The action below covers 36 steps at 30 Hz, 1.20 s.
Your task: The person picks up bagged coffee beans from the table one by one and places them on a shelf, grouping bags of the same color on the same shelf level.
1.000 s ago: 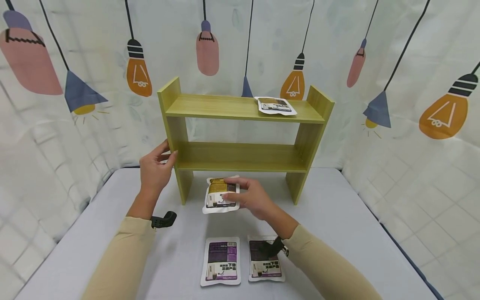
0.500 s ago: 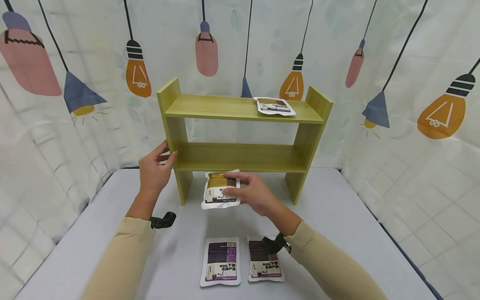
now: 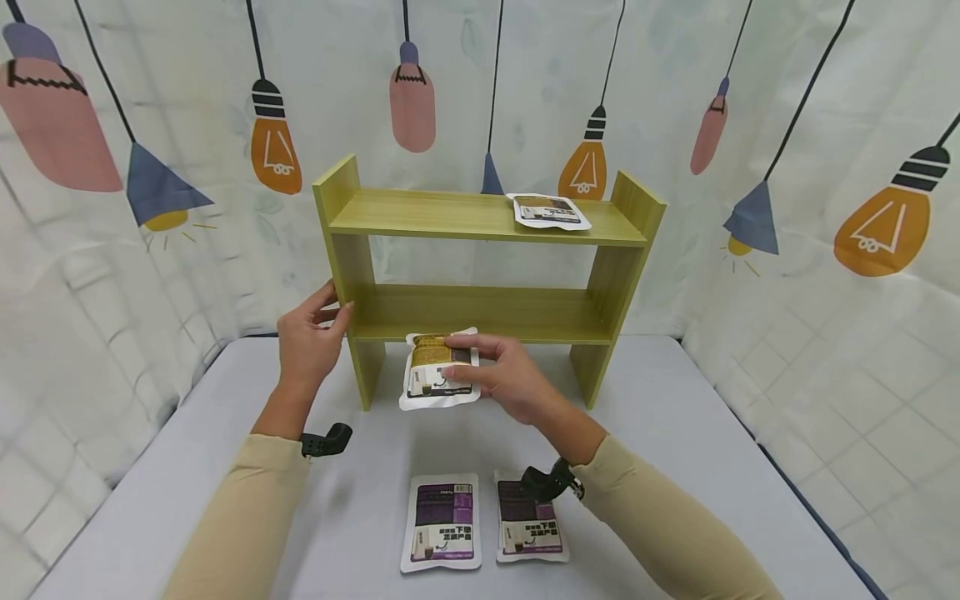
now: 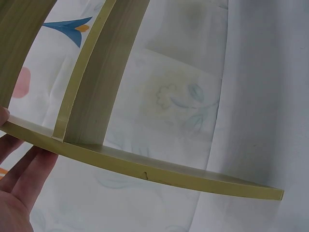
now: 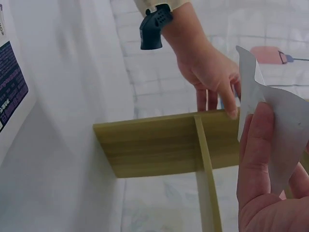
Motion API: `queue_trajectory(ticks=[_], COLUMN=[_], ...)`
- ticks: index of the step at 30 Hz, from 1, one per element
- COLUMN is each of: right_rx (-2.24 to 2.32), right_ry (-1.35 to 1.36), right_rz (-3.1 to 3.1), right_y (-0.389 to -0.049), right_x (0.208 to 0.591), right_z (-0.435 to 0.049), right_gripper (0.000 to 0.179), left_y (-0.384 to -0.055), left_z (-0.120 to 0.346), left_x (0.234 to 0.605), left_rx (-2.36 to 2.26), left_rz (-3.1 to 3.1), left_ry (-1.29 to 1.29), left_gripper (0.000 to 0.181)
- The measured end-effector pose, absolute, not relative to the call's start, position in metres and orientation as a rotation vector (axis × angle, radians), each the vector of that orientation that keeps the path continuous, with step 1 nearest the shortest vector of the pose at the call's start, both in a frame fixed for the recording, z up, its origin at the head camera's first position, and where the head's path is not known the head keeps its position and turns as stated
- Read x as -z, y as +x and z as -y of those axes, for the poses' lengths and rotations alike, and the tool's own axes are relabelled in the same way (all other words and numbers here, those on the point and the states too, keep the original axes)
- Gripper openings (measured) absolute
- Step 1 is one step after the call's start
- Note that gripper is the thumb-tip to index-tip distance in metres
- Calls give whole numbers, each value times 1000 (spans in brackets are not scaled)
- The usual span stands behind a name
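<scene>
In the head view, a person's left grip (image 3: 311, 343) (a bare hand poking out of a tan sleeve (image 3: 236, 525)) pinches the side of a yellow-green shelf (image 3: 487, 310). The right grip (image 3: 517, 387) pinches a gold and white packet (image 3: 429, 386) by its right side. That packet is up in the air, in front of the shelf, near its lower board. A flat packet (image 3: 551, 213) lies on the top board, near the right end. A purple packet (image 3: 442, 533) and a second purple packet (image 3: 531, 533) lie side by side, a little apart, on the white surface (image 3: 645, 450).

In the left wrist view, the thumb and fingers are on two sides of the shelf's side board, close to where a cross board joins it.

In the right wrist view, the gold and white packet shows its pale, bent back, tucked between fingers and thumb. The left grip is across from it.
</scene>
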State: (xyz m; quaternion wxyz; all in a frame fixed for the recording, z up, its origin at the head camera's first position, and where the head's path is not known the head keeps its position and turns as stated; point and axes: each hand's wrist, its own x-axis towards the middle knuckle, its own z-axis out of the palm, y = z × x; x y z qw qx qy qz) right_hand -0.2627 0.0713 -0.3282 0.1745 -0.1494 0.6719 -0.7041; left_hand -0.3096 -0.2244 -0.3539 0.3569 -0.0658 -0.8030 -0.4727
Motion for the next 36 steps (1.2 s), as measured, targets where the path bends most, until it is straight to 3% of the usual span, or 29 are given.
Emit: queue_trajectory(ticks=[36], right_rx=[2094], right_ry=[-517], right_rz=[-1962], right_y=[-263], right_x=[279], right_z=[-67], right_gripper=[42], left_y=[-309], left_z=[223], left_x=[354], left_rx=[1238], left_rz=[2063], left_ry=[-161], left_gripper=[46])
